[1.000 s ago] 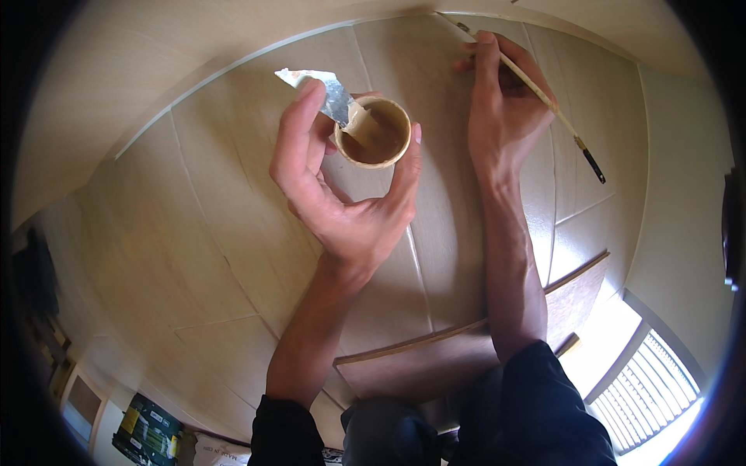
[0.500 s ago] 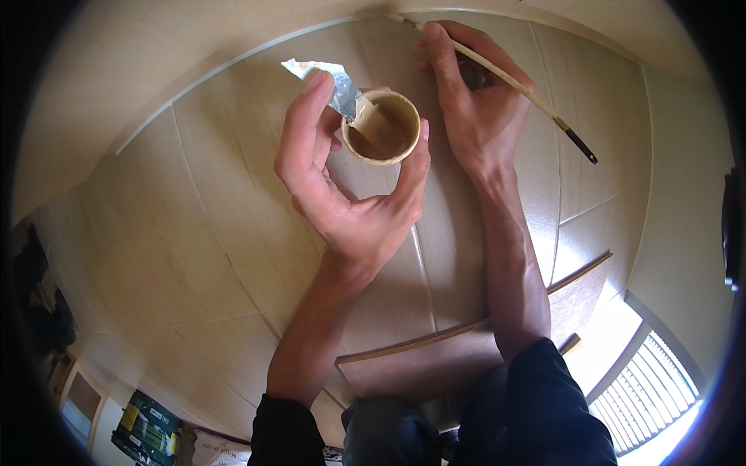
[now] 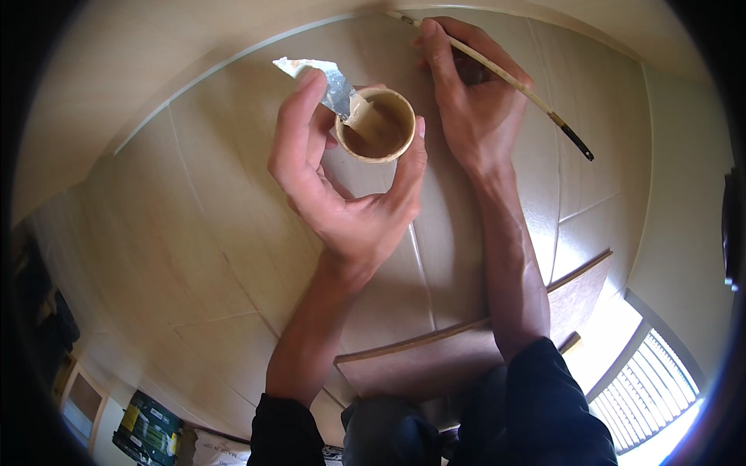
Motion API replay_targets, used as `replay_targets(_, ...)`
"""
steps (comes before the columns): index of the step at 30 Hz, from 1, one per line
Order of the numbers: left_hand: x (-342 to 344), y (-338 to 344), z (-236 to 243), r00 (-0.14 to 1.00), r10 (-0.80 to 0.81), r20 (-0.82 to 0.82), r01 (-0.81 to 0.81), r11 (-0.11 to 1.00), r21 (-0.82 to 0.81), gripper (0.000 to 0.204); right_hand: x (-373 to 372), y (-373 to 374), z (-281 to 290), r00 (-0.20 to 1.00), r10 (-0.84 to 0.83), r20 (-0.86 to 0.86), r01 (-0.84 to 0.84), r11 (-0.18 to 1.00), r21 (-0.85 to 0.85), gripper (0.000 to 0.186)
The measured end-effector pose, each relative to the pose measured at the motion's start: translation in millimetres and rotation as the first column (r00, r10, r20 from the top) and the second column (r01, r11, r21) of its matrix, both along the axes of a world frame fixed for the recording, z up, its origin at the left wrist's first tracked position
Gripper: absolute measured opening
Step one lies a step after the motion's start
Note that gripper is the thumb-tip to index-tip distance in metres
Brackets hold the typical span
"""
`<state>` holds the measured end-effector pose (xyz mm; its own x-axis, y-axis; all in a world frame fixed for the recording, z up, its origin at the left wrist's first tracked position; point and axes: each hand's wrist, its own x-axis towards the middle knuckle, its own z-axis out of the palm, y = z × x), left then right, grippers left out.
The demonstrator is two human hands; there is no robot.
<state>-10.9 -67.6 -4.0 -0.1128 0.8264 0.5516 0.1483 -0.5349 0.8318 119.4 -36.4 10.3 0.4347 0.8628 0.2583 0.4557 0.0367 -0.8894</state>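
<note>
My left hand point(image 3: 346, 202) is closed around a small round cup point(image 3: 410, 116) whose inside is coated pale brown. A metal scraper blade point(image 3: 336, 95) with white crust on its wide end sticks out over the cup's rim, my forefinger lying against it; its other end, smeared beige, reaches into the cup. Between the fingers of my right hand point(image 3: 482, 101) is a thin paintbrush point(image 3: 505, 75) with a pale wooden handle and a black end. The brush's tip points up and left to the seam where the floor meets the wall panel; whether it touches is hard to see.
Wood-look floor tiles point(image 3: 210, 210) spread beneath my hands, bounded at the far side by a pale panel point(image 3: 194, 39). A brown board point(image 3: 420, 361) lies close to my knees. At lower left stand a dark green box point(image 3: 148, 427) and a white bag point(image 3: 221, 449); a bright louvred grille point(image 3: 649, 388) is at lower right.
My left hand, with the cup and scraper, has shifted slightly left and up. My right hand and the brush have moved a little left and upward along the seam.
</note>
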Motion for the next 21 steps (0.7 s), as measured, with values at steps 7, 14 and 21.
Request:
replay_targets(7, -0.5, 2.1, -1.1, 1.000, -0.018, -0.012, 0.018, 0.999, 0.044, 0.090, 4.6, -3.3, 0.0, 0.995, -0.073, -0.069, 0.073, 0.997, 0.004, 0.023)
replay_targets(14, 1.0, 0.8, -1.2, 1.000, 0.007, 0.007, -0.007, 1.000, 0.014, 0.089, 4.3, -1.4, -3.4, 0.998, -0.058, -0.024, 0.058, 0.998, 0.022, 0.022)
replay_targets(21, -0.5, 2.6, -0.6, 0.999, -0.051, 0.003, 0.051, 0.998, 0.031, 0.088, 5.0, -4.1, 1.8, 0.988, -0.123, -0.094, 0.127, 0.991, 0.042, 0.022)
